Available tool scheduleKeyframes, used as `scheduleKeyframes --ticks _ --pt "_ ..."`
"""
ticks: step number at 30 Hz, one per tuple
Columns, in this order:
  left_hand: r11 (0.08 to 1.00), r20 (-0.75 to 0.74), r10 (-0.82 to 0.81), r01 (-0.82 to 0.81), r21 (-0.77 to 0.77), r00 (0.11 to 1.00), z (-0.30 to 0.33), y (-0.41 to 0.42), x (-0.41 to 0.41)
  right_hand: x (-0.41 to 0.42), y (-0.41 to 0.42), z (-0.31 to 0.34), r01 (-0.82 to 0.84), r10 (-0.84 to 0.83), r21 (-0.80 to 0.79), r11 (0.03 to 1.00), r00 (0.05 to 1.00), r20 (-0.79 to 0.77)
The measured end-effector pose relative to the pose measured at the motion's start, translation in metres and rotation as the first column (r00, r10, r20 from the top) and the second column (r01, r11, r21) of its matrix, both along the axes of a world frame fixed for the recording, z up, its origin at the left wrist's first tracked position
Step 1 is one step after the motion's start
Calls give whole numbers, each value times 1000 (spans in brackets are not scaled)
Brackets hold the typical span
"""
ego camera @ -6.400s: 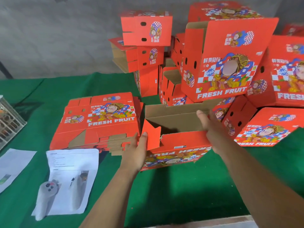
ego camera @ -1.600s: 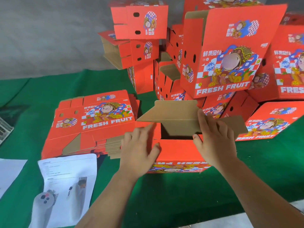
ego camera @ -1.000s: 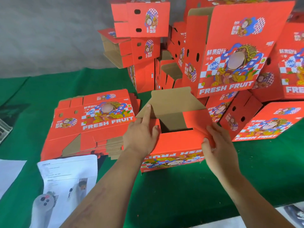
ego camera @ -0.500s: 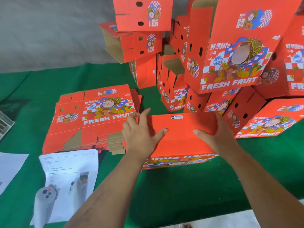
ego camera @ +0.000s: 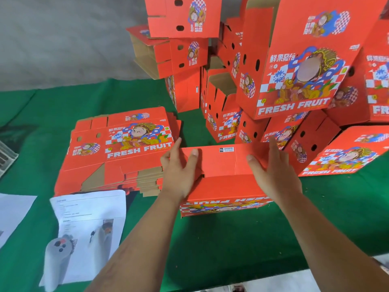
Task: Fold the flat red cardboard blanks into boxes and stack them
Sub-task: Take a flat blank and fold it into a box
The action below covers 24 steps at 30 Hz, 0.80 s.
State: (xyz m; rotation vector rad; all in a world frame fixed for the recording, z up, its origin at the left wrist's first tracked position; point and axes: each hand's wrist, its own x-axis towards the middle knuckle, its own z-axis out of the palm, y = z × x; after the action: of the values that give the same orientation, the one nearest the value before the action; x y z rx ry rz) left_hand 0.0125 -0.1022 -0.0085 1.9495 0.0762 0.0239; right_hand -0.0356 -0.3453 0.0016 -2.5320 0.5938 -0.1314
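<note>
A red "FRESH FRUIT" box [ego camera: 223,165] lies on the green table in front of me, its flaps folded flat across the upper face. My left hand [ego camera: 179,167] presses on the left end of that face with straight fingers. My right hand [ego camera: 273,171] lies flat on the right end, fingers spread. A stack of flat red blanks [ego camera: 117,148] lies just left of the box. Behind and to the right rises a pile of folded red boxes [ego camera: 294,66], some upright, some tilted.
The green table cloth [ego camera: 231,239] covers the table. A printed sheet with pictures of a controller [ego camera: 88,226] lies at the front left, beside another paper [ego camera: 14,213]. A wire basket's edge [ego camera: 6,157] shows at the far left. A grey wall stands behind.
The brown inner flaps stood open a second ago; now the red flaps are folded down over the opening. Both hands moved onto the closed face and flattened.
</note>
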Motion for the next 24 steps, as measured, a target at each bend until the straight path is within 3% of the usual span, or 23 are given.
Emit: scheduleKeyframes --ticks 2,4,5,11,16,21,22,24 --pt "982 -167 20 -51 -181 986 6 3 1 3 -4 5 29 -31 201 979 1000 6" --pt "915 -324 -44 -92 -394 945 16 5 -1 7 -11 15 70 -93 472 879 995 26" --pt "875 -369 -75 -116 -469 926 19 5 -4 5 -14 21 87 -118 523 848 993 27" --pt "798 -404 -61 -198 -569 913 15 -12 -29 -11 -22 64 122 -193 274 954 949 249" --pt "687 -298 -39 -191 -701 954 25 -2 -26 3 -9 61 86 -304 441 893 838 454" --pt "626 -38 42 -56 -778 998 50 27 -17 -3 13 46 24 -411 640 768 785 463" --pt "585 -52 40 -66 -808 998 54 32 -18 -5 17 43 -21 -409 654 757 764 499" --pt "546 -220 -97 -132 -827 971 58 44 -23 -12 25 35 -161 -371 633 757 692 620"
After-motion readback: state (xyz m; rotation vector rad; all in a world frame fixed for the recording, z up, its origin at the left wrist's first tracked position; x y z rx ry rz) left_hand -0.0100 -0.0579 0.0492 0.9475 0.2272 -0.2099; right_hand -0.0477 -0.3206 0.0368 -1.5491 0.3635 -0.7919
